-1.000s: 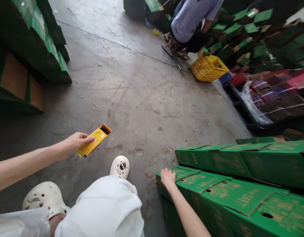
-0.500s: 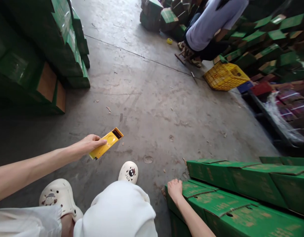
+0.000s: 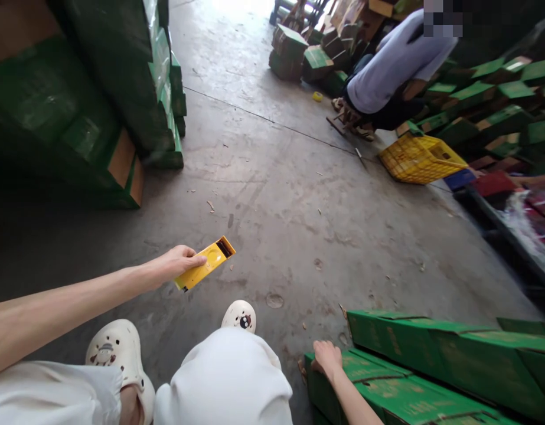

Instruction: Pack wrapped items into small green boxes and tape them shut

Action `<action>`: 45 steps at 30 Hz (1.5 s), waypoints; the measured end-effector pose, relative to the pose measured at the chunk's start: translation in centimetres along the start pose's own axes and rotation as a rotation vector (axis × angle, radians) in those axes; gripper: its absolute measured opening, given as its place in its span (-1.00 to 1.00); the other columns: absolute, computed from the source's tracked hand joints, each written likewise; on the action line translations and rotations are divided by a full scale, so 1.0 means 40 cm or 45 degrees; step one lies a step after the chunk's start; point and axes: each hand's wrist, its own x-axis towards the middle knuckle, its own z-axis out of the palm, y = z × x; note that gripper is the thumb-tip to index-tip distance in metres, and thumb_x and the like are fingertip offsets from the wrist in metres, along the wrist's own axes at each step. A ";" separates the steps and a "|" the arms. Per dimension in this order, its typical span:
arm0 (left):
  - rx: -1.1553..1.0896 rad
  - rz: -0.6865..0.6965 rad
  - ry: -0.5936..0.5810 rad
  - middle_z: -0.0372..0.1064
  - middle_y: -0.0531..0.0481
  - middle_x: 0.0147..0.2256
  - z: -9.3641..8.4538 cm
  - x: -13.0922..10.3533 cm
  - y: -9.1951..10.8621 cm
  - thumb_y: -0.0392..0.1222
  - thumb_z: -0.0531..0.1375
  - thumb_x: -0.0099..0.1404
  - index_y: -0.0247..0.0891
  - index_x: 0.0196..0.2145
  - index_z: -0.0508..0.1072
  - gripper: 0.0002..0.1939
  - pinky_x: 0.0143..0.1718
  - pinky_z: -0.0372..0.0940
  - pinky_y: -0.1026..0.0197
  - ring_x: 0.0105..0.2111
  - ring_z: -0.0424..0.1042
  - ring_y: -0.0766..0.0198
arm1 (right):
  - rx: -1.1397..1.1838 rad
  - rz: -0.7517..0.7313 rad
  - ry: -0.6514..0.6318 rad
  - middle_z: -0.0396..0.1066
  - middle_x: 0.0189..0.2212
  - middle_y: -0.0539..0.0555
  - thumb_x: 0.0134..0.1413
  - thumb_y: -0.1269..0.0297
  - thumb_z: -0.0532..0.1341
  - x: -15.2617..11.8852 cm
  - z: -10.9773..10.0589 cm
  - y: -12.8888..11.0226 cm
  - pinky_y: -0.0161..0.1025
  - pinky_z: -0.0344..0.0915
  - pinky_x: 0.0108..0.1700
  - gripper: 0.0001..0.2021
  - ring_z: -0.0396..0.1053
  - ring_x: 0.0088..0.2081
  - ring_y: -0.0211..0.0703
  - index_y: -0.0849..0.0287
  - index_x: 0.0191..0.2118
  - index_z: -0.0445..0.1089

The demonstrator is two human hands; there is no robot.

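My left hand [image 3: 183,262] is closed around a slim yellow box [image 3: 205,264], thumb on its upper face. The box is tilted above the floor, and its far end is open with something dark inside. At the lower right, my right hand [image 3: 328,356] lies on the end of a long green cardboard box [image 3: 398,392]. Its fingers are bent over the box's edge, and their tips are partly hidden.
Green cartons [image 3: 161,118] are stacked at left. A person [image 3: 391,68] sits on a low stool at upper right, beside a yellow crate [image 3: 420,159] and piled green boxes [image 3: 511,115]. Another green box [image 3: 453,339] lies beyond my right hand. Debris dots the concrete floor [image 3: 272,195].
The view has turned slightly left and up, so the scene sits farther right and lower. My left hand still grips the yellow box, and my right hand stays on the green box.
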 end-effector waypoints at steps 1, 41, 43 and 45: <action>-0.010 -0.001 0.003 0.58 -0.12 -0.38 0.000 0.000 0.001 0.45 0.38 -0.14 -0.23 -0.38 0.56 -0.34 -0.41 0.13 0.17 -0.32 0.50 -0.03 | -0.005 0.026 -0.017 0.63 -0.10 0.33 0.06 0.54 0.20 0.003 0.002 0.002 -0.02 0.32 -0.05 -0.65 0.55 0.05 0.21 0.11 -0.12 0.64; 0.006 0.037 -0.037 0.60 -0.11 -0.32 -0.033 0.023 0.005 0.38 0.36 -0.07 -0.26 -0.31 0.57 -0.37 -0.40 0.15 0.21 -0.28 0.50 0.03 | -0.096 -0.171 0.100 0.62 -0.10 0.40 0.12 0.47 0.33 -0.129 -0.091 -0.352 0.27 0.29 0.14 -0.73 0.48 0.09 0.43 0.23 -0.06 0.65; 0.007 0.049 -0.013 0.60 -0.12 -0.32 -0.040 0.031 0.002 0.35 0.35 -0.04 -0.26 -0.31 0.56 -0.41 -0.40 0.18 0.21 -0.27 0.52 0.03 | -0.103 -0.180 0.122 0.61 -0.07 0.41 0.10 0.47 0.33 -0.141 -0.095 -0.355 0.28 0.29 0.14 -0.72 0.48 0.10 0.44 0.21 -0.05 0.64; 0.044 0.057 0.014 0.60 -0.11 -0.32 -0.041 0.042 -0.010 0.29 0.32 0.03 -0.27 -0.31 0.55 -0.47 -0.40 0.21 0.21 -0.28 0.53 0.04 | -0.105 -0.179 0.152 0.61 -0.09 0.43 0.12 0.48 0.29 -0.149 -0.099 -0.353 0.28 0.31 0.12 -0.73 0.49 0.08 0.43 0.21 -0.08 0.65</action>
